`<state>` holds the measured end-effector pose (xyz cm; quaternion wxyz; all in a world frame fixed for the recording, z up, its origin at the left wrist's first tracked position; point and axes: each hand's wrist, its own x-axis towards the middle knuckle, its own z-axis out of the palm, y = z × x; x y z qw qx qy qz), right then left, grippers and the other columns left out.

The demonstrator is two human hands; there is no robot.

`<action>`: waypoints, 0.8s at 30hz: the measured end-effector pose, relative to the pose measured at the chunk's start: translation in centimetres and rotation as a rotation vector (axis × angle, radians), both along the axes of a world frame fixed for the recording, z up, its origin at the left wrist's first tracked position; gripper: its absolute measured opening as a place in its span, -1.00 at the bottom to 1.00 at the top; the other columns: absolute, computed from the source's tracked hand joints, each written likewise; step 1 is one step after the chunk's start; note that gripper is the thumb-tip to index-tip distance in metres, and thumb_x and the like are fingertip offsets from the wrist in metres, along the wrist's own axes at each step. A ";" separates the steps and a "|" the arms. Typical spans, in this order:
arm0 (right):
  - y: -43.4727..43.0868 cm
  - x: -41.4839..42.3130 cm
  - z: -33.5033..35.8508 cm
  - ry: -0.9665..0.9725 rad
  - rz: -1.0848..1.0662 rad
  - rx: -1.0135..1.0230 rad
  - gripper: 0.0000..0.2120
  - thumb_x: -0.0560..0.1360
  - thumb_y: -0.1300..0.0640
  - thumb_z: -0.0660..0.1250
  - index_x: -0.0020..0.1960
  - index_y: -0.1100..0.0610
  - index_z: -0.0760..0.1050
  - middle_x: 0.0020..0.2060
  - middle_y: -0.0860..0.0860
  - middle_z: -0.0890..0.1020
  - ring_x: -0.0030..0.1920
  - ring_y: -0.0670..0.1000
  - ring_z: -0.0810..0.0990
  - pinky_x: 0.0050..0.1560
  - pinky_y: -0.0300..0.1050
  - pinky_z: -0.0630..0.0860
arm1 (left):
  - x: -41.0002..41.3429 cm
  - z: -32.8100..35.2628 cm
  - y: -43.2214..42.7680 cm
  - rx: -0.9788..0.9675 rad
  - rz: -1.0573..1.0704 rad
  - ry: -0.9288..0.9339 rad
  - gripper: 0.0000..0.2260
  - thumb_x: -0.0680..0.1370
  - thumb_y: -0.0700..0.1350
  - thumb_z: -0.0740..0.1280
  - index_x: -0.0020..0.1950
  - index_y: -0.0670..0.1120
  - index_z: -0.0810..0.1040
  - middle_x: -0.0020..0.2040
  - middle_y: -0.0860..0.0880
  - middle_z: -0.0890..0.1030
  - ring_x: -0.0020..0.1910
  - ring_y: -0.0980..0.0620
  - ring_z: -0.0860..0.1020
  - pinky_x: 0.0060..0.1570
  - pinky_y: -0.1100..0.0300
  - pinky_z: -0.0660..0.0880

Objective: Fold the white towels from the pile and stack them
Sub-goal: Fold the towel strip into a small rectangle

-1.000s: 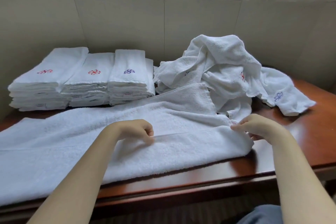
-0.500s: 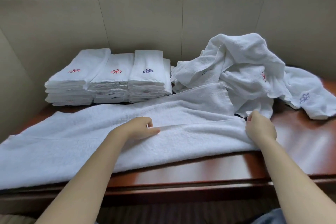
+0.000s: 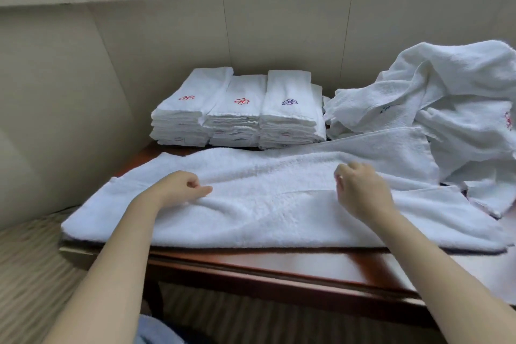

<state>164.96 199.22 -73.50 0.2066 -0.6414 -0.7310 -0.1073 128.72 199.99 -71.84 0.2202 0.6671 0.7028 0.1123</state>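
Towel (image 3: pixel 279 212) under left hand (image 3: pixel 178 190), right hand (image 3: pixel 363 193)

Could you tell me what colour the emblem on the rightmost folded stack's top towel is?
The emblem is dark purple, clearest in the head view.

Left hand (image 3: pixel 178 190) and right hand (image 3: pixel 363 193) reach forward, both curled, palms down.

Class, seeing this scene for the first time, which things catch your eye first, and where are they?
A white terry towel lies spread across the front of the reddish-brown wooden table, with the left hand pinching a fold and the right hand, fingers curled, on it. At the back, three stacks of folded white towels with red and purple emblems stand beside a crumpled pile of white towels at right.
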 end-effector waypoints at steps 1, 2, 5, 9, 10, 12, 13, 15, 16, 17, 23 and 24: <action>-0.2 -2.6 -0.6 -0.013 0.101 -0.044 -0.80 0.56 0.18 0.13 0.03 0.20 0.52 -0.03 0.12 0.55 0.03 0.17 0.46 -0.10 -0.03 0.42 | -0.9 -0.1 -0.3 0.012 0.032 -0.034 -0.64 0.49 0.19 0.33 -0.33 -0.04 0.38 -0.38 0.09 0.40 -0.37 0.10 0.37 -0.28 0.22 0.28; -0.4 -4.8 -1.3 -0.042 0.179 -0.074 -0.75 0.59 0.13 0.08 0.07 0.15 0.51 0.00 0.08 0.54 0.05 0.14 0.46 -0.07 -0.04 0.42 | -2.0 -0.2 -0.6 0.019 0.061 -0.064 -0.64 0.50 0.18 0.32 -0.32 -0.04 0.38 -0.38 0.08 0.40 -0.35 0.09 0.38 -0.25 0.21 0.28; -0.3 -8.6 -2.4 -0.140 0.295 -0.112 -0.74 0.58 0.17 0.05 0.12 0.10 0.50 0.02 0.03 0.52 0.03 0.10 0.44 -0.04 -0.07 0.41 | -5.0 -0.9 -1.8 0.078 0.155 0.045 -0.74 0.52 0.07 0.28 -0.32 0.00 0.40 -0.36 0.10 0.45 -0.24 0.04 0.44 -0.12 0.12 0.30; 1.3 -9.4 -2.1 0.022 0.371 -0.273 -0.77 0.61 0.12 0.13 0.16 0.04 0.51 0.03 0.01 0.49 0.07 0.09 0.41 0.04 -0.08 0.39 | -7.5 -1.6 -3.2 0.194 0.289 0.288 -0.71 0.61 0.09 0.14 -0.28 0.03 0.36 -0.12 0.04 0.54 0.24 -0.11 0.36 0.04 0.04 0.32; 1.5 -9.4 -1.8 0.041 0.386 -0.325 -0.80 0.60 0.12 0.14 0.15 0.04 0.50 0.01 -0.01 0.49 0.07 0.07 0.39 0.03 -0.10 0.37 | -8.0 -1.8 -3.3 0.206 0.308 0.327 -0.72 0.62 0.11 0.13 -0.24 0.03 0.36 -0.03 0.01 0.55 0.33 -0.16 0.29 0.10 0.00 0.32; 2.0 -9.4 -1.5 0.024 0.406 -0.417 -0.82 0.59 0.15 0.15 0.15 0.04 0.46 -0.03 -0.02 0.51 0.01 0.03 0.34 -0.03 -0.13 0.31 | -8.9 -2.1 -3.2 0.227 0.336 0.427 -0.75 0.63 0.12 0.10 -0.13 0.04 0.42 0.06 -0.01 0.54 0.32 -0.16 0.30 0.15 -0.01 0.29; 2.1 -9.5 -1.5 -0.008 0.405 -0.427 -0.82 0.59 0.18 0.15 0.14 0.05 0.45 -0.05 -0.02 0.53 -0.02 0.02 0.32 -0.06 -0.13 0.28 | -9.2 -2.2 -3.1 0.249 0.353 0.469 -0.75 0.63 0.12 0.09 -0.07 0.04 0.46 0.07 0.00 0.54 0.25 -0.11 0.33 0.13 0.01 0.26; 1.9 -9.8 -1.4 -0.061 0.378 -0.257 -0.85 0.55 0.25 0.20 0.06 0.08 0.47 -0.13 -0.01 0.54 -0.08 0.04 0.33 -0.10 -0.12 0.21 | -9.5 -2.3 -3.0 0.317 0.404 0.512 -0.74 0.64 0.11 0.08 0.06 0.05 0.52 0.06 0.01 0.53 0.14 -0.06 0.35 0.09 0.05 0.21; 1.6 -10.0 -1.2 -0.071 0.350 -0.100 -0.85 0.48 0.33 0.27 -0.03 0.12 0.49 -0.20 0.02 0.53 -0.13 0.08 0.37 -0.13 -0.09 0.23 | -9.5 -2.3 -2.9 0.345 0.437 0.517 -0.73 0.64 0.09 0.09 0.09 0.05 0.54 0.05 0.00 0.52 0.12 -0.05 0.35 0.09 0.06 0.20; 1.3 -10.2 -1.2 -0.055 0.316 0.012 -0.83 0.38 0.40 0.36 -0.13 0.16 0.50 -0.28 0.06 0.53 -0.20 0.13 0.42 -0.17 -0.06 0.29 | -9.5 -2.4 -2.9 0.362 0.469 0.516 -0.74 0.64 0.07 0.10 0.10 0.04 0.54 0.05 -0.02 0.52 0.11 -0.06 0.35 0.10 0.06 0.19; 1.4 -10.4 -2.2 0.036 0.177 -0.106 -0.84 0.55 0.10 0.27 -0.08 0.19 0.39 -0.18 0.05 0.48 -0.18 0.12 0.47 -0.31 -0.08 0.31 | -10.1 -2.6 -3.4 0.332 0.723 0.222 -0.67 0.58 0.08 0.24 0.21 -0.13 0.42 0.22 -0.18 0.43 0.24 -0.20 0.35 0.21 -0.08 0.27; 1.6 -10.3 -2.5 0.070 0.167 -0.127 -0.83 0.58 0.06 0.22 -0.08 0.16 0.37 -0.21 0.01 0.49 -0.22 0.08 0.45 -0.34 -0.10 0.30 | -10.3 -2.6 -3.6 0.324 0.767 0.162 -0.60 0.56 0.10 0.26 0.25 -0.15 0.38 0.26 -0.19 0.42 0.27 -0.22 0.34 0.23 -0.10 0.28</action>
